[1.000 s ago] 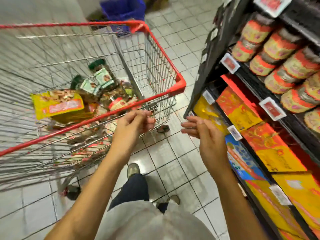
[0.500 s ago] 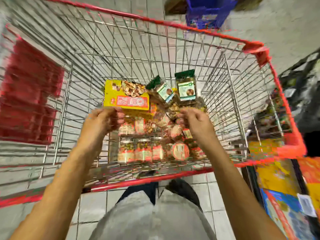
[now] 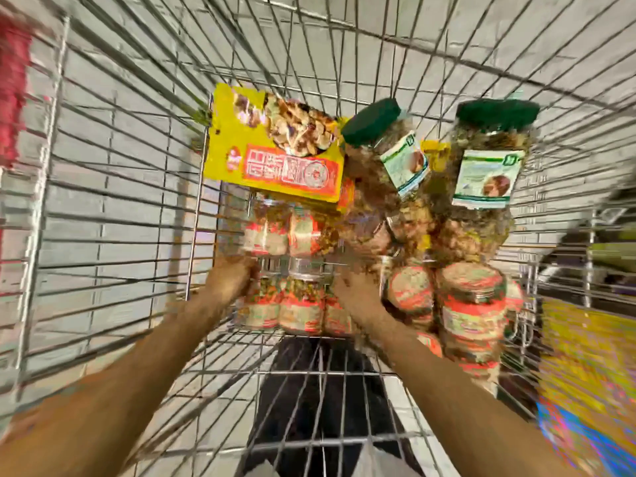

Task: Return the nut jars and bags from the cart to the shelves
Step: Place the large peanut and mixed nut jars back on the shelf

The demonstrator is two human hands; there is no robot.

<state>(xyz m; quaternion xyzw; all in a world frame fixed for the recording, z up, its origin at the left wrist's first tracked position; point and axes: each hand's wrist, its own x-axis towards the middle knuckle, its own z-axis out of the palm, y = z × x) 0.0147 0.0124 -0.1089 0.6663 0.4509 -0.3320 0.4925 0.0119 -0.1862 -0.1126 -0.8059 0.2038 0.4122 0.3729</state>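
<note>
I am looking down into the wire cart (image 3: 120, 201), and the picture is blurred by motion. A row of small red-labelled nut jars (image 3: 299, 304) lies at its near end, with more of them (image 3: 471, 304) stacked to the right. Two tall green-lidded jars (image 3: 385, 156) (image 3: 488, 166) and a yellow nut box (image 3: 275, 160) lie behind. My left hand (image 3: 230, 280) is at the left end of the row, against a jar. My right hand (image 3: 358, 290) is at the right end of the row. The blur hides how the fingers lie.
Yellow and blue packets on the low shelf (image 3: 585, 356) show through the cart's right wall. A red blurred shape (image 3: 13, 87) is at the far left. My dark trousers (image 3: 320, 390) and grey floor tiles show under the cart's near wire wall.
Both hands have dropped deeper into the cart, from above the pile down to the near row of red-labelled jars. The view has moved closer to the cart's contents.
</note>
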